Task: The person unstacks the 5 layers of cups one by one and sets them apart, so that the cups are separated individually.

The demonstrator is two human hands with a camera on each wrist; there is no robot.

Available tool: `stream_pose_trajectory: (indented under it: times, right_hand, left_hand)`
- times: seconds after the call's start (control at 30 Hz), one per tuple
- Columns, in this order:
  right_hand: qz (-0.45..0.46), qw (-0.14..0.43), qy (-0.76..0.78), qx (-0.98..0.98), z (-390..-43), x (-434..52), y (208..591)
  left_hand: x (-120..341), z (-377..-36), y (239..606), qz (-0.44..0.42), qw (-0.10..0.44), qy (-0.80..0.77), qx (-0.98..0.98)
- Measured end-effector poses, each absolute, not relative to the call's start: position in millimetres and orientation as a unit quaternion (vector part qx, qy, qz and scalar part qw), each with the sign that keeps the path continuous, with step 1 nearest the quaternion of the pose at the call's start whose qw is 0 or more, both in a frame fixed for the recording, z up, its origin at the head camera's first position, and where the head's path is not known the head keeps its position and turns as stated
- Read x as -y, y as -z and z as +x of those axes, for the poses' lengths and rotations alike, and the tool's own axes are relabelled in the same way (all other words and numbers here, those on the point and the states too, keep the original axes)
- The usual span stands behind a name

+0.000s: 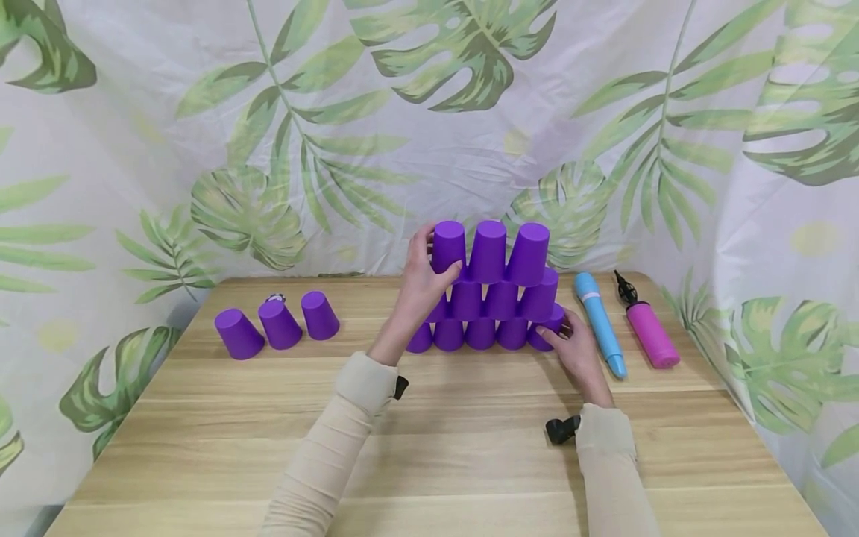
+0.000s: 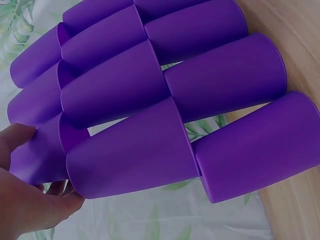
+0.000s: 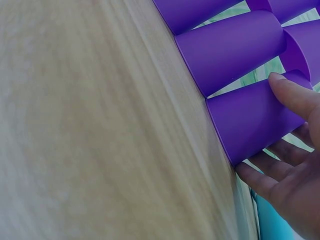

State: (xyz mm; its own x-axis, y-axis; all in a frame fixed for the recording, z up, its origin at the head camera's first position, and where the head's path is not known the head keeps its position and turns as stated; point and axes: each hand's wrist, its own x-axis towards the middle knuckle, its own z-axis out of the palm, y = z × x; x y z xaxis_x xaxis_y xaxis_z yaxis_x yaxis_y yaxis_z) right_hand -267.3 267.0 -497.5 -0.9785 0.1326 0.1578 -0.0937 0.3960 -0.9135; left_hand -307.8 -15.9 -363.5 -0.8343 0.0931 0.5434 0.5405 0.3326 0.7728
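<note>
Upside-down purple cups stand stacked in three rows in the head view, with several in the bottom row and three on top. My left hand holds the top row's left cup, thumb at its near side and fingers behind. In the left wrist view that cup rests over the row below. My right hand grips the bottom row's right-end cup low at the table. From the right wrist view, the thumb lies on one side of this cup and the fingers on the other.
Three more upside-down purple cups stand apart at the left, a small dark-and-white object behind the middle one. Right of the stack lie a blue tube-shaped object and a pink hand pump. A leaf-print cloth hangs behind the wooden table.
</note>
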Motion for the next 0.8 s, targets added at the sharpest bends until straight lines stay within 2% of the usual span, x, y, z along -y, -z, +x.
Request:
stream_pose_trajectory:
  times: [0.47, 0.8]
  right_hand:
    - [-0.015, 0.101, -0.538, 0.836, -266.4, -267.0, 497.3]
    - [-0.009, 0.103, -0.533, 0.84, -266.5, -267.6, 495.7]
  left_hand:
    - [25.2, -297.5, 363.3, -0.189, 0.247, 0.582, 0.751]
    - [66.1, -279.2, 376.7, -0.149, 0.264, 0.594, 0.745]
